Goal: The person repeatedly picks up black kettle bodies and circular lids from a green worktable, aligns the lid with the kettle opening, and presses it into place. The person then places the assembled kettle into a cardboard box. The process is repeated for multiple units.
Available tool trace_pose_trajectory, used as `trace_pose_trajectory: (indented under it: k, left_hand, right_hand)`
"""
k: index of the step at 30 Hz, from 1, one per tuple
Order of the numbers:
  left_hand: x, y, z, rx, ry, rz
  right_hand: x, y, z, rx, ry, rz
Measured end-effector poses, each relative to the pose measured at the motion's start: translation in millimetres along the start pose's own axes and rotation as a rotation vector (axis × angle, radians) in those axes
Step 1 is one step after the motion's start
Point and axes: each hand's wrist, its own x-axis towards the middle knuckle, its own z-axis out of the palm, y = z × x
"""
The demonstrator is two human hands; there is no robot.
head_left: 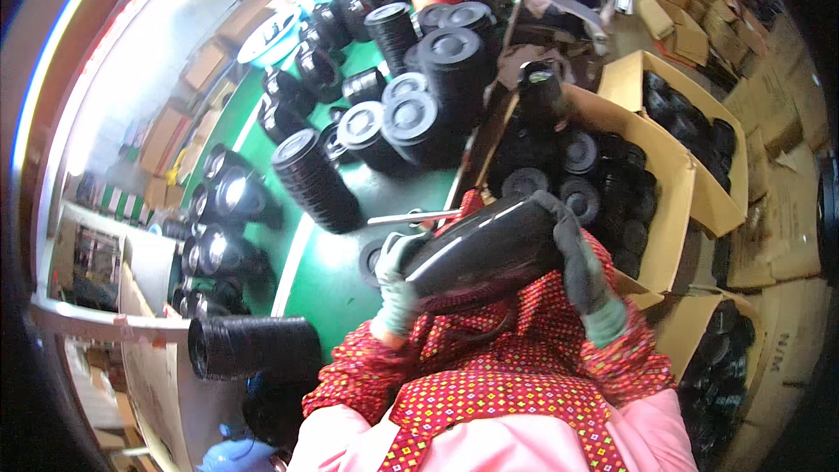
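Both my gloved hands hold a long stack of black plastic lids or bowls (pixel 489 240), lying sideways across my chest. My left hand (pixel 398 284) cups the stack's left end. My right hand (pixel 584 267) wraps over its right end. My sleeves are red with a small pattern. Just beyond the stack stands an open cardboard box (pixel 673 210) filled with several more black stacks.
Many stacks of black lids (pixel 437 79) cover the green floor (pixel 336 284) ahead. A second open box (pixel 725 201) of black pieces sits on the right, flattened cartons (pixel 786 210) behind it. Another black stack (pixel 249 345) lies at lower left. A person sits at the far top.
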Motion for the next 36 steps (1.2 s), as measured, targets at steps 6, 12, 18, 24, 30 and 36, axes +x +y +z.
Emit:
trace_pose_trajectory:
  k: [6, 12, 18, 24, 30, 36]
  left_hand:
    - [-59.1, 39.5, 11.2, 0.058, -0.366, 0.451]
    - [-24.1, 15.7, -17.8, -0.297, -0.661, 0.428]
    - [58.9, -122.0, -23.6, 0.806, -0.393, 0.313]
    - [81.8, -112.8, -14.7, 0.624, -0.621, 0.260]
    - [116.9, 21.8, -17.0, 0.462, -0.627, 0.269]
    - [159.3, 75.6, -2.1, -0.444, -0.836, 0.077]
  right_hand:
    - [32.5, 69.4, -50.3, -0.496, 0.040, 0.203]
    - [34.8, 73.4, -17.4, -0.710, 0.065, -0.075]
    - [12.7, 17.7, 1.8, -0.648, 0.057, -0.138]
    - [18.2, -4.4, -15.3, -0.399, -0.071, 0.064]
    - [91.6, -52.0, -27.5, -1.124, -0.261, -0.626]
    - [138.1, 25.6, -48.3, -0.591, -0.324, -0.434]
